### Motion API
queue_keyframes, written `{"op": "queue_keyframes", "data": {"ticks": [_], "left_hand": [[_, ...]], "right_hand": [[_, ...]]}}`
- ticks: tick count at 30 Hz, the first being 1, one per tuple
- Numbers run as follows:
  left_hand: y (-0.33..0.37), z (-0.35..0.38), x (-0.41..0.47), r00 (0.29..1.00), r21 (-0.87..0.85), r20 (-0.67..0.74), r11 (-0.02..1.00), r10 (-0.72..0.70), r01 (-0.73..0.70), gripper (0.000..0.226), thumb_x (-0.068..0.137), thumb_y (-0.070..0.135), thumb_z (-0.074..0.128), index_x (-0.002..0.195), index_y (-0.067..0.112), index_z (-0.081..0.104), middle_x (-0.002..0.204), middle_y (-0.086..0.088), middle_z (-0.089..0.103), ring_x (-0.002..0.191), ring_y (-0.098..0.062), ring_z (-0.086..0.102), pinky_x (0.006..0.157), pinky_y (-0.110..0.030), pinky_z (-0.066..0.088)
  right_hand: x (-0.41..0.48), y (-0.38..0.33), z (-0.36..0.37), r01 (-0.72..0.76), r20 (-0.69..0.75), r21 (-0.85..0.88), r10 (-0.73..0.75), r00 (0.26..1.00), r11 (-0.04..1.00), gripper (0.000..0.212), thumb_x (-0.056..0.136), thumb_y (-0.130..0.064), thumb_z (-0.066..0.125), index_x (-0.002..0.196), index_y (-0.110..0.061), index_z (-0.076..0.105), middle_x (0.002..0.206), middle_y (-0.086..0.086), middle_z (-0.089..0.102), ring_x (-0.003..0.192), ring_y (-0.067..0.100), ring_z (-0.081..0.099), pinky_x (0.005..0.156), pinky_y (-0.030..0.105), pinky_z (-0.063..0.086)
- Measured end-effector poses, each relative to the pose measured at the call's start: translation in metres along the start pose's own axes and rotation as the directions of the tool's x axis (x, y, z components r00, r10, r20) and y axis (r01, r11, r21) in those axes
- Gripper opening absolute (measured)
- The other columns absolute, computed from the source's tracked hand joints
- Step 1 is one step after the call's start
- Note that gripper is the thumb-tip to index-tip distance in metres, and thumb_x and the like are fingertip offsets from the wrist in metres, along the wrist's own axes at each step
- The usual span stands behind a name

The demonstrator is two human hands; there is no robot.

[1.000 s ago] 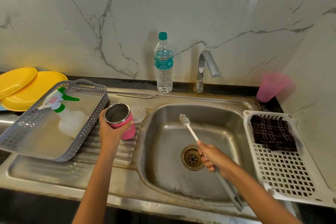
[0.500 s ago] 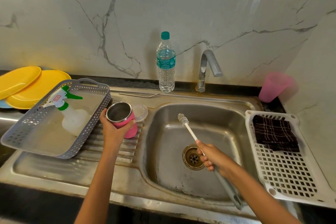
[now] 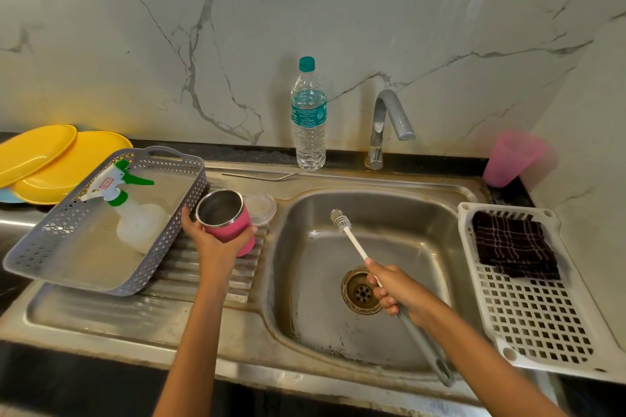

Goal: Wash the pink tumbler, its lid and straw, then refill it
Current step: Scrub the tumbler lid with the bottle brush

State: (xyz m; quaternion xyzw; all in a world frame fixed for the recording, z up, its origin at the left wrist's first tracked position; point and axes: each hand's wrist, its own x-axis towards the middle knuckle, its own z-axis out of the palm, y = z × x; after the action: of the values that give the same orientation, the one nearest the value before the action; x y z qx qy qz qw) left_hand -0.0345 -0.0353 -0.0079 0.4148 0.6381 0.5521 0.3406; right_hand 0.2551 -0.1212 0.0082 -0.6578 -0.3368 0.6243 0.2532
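head view, the only view.

left hand (image 3: 210,242) is gripping the pink tumbler (image 3: 237,227), thumb on one wall and fingers curling round the opposite side. the tumbler is tilting, mouth up, over the ribbed drainboard (image 3: 189,276); whether its base is resting there cannot be told. right hand (image 3: 398,291) is clamping the bottle brush (image 3: 354,242) where white stem meets grey handle, fingers closed round it. the bristle head is pointing up and away from the fingertips, over the sink basin (image 3: 416,210). the lid (image 3: 261,208) is lying just beyond the left fingertips, beside the tumbler. the straw (image 3: 261,176) is lying farther beyond them, on the back ledge.

judgement: the scrubbing step is being set up. the tumbler should be coming over the basin with its mouth turned toward the brush. the head should be going straight in along the axis, and the cup should be turning against the bristles rather than levering the stem. no water is showing at the tap (image 3: 386,125), so wetting first is advisable.

materials: the tumbler is showing a brushed steel lining and a smooth pink outer coat. it is cylindrical and likely slippery once wet. the brush stem is thin plastic, likely flexing, and its head is small. the lid is thin, round and translucent. the straw is narrow metal, bent at one end.
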Motion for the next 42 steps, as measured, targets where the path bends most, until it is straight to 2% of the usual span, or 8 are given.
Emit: {"op": "queue_keyframes", "data": {"ticks": [3, 6, 11, 14, 18, 28, 35, 42], "left_hand": [[0.004, 0.004, -0.018, 0.992, 0.023, -0.115, 0.999, 0.047, -0.044, 0.132, 0.06, 0.01, 0.092, 0.153, 0.028, 0.0, 0.158, -0.004, 0.017, 0.144, -0.019, 0.026, 0.118, -0.044, 0.028], [0.017, 0.016, -0.054, 0.931, 0.237, -0.264, 0.953, 0.25, -0.188, 0.111, 0.071, 0.024, 0.086, 0.153, 0.015, 0.011, 0.159, -0.009, 0.016, 0.147, -0.021, 0.015, 0.121, -0.043, 0.018], [0.006, 0.054, -0.088, 0.859, 0.402, 0.11, 0.768, 0.501, -0.499, 0.083, 0.088, 0.02, 0.069, 0.152, 0.017, 0.016, 0.16, -0.007, 0.014, 0.15, -0.021, 0.011, 0.119, -0.051, 0.02], [-0.004, 0.08, -0.069, 0.88, 0.443, 0.235, 0.761, 0.412, -0.474, 0.076, 0.093, 0.021, 0.061, 0.153, 0.008, 0.016, 0.161, -0.011, 0.012, 0.151, -0.026, 0.008, 0.12, -0.05, 0.021], [-0.007, 0.109, -0.024, 0.937, 0.597, 0.273, 0.726, 0.219, -0.343, 0.078, 0.098, 0.031, 0.052, 0.154, -0.001, 0.006, 0.163, -0.017, 0.002, 0.15, -0.031, -0.006, 0.123, -0.043, 0.003], [-0.02, 0.139, 0.031, 0.988, 0.881, 0.148, 0.449, 0.033, -0.147, 0.08, 0.093, 0.034, 0.051, 0.149, -0.01, 0.015, 0.159, -0.03, 0.005, 0.148, -0.043, -0.001, 0.12, -0.051, 0.001], [-0.014, 0.139, 0.044, 0.999, 0.894, 0.045, 0.446, -0.015, -0.033, 0.074, 0.095, 0.025, 0.049, 0.152, -0.002, 0.01, 0.161, -0.024, 0.007, 0.147, -0.045, -0.002, 0.117, -0.054, -0.005], [-0.008, 0.142, 0.048, 0.993, 0.935, 0.083, 0.35, -0.082, -0.049, 0.051, 0.094, 0.014, 0.056, 0.138, 0.007, 0.033, 0.149, -0.015, 0.03, 0.147, -0.036, 0.012, 0.105, -0.067, 0.027]], "right_hand": [[0.0, -0.002, 0.002, 0.005, 0.002, -0.002, -0.005, 1.0, 1.0, 0.04, 0.101, -0.046, 0.037, 0.075, -0.016, 0.042, 0.049, -0.007, 0.031, 0.033, 0.004, 0.026, 0.033, 0.016, 0.024], [-0.001, -0.001, 0.001, 0.01, -0.001, -0.007, -0.01, 1.0, 1.0, 0.04, 0.101, -0.045, 0.037, 0.075, -0.016, 0.042, 0.05, -0.007, 0.032, 0.034, 0.003, 0.026, 0.033, 0.016, 0.024], [-0.001, 0.0, -0.003, -0.002, -0.004, -0.005, 0.002, 1.0, 1.0, 0.039, 0.101, -0.045, 0.037, 0.076, -0.015, 0.042, 0.049, -0.007, 0.033, 0.033, 0.004, 0.027, 0.033, 0.016, 0.025], [-0.002, -0.001, -0.006, -0.003, -0.004, 0.004, 0.003, 1.0, 1.0, 0.039, 0.101, -0.045, 0.038, 0.076, -0.015, 0.042, 0.048, -0.007, 0.033, 0.034, 0.004, 0.027, 0.033, 0.017, 0.025], [-0.002, -0.003, -0.011, -0.005, -0.01, 0.021, 0.006, 1.0, 1.0, 0.039, 0.101, -0.045, 0.037, 0.077, -0.015, 0.042, 0.048, -0.007, 0.033, 0.033, 0.004, 0.027, 0.033, 0.016, 0.024], [0.007, 0.0, -0.021, -0.027, -0.012, 0.04, 0.028, 1.0, 0.999, 0.04, 0.101, -0.047, 0.037, 0.076, -0.016, 0.042, 0.048, -0.008, 0.034, 0.035, 0.005, 0.028, 0.035, 0.017, 0.025], [0.011, 0.001, -0.021, -0.04, -0.01, 0.042, 0.041, 0.999, 0.998, 0.04, 0.1, -0.047, 0.037, 0.076, -0.016, 0.043, 0.049, -0.007, 0.034, 0.035, 0.005, 0.029, 0.035, 0.017, 0.026], [0.01, 0.001, -0.019, -0.043, -0.002, 0.048, 0.043, 0.999, 0.998, 0.04, 0.1, -0.047, 0.037, 0.077, -0.015, 0.043, 0.049, -0.006, 0.035, 0.034, 0.005, 0.029, 0.034, 0.016, 0.025]]}}
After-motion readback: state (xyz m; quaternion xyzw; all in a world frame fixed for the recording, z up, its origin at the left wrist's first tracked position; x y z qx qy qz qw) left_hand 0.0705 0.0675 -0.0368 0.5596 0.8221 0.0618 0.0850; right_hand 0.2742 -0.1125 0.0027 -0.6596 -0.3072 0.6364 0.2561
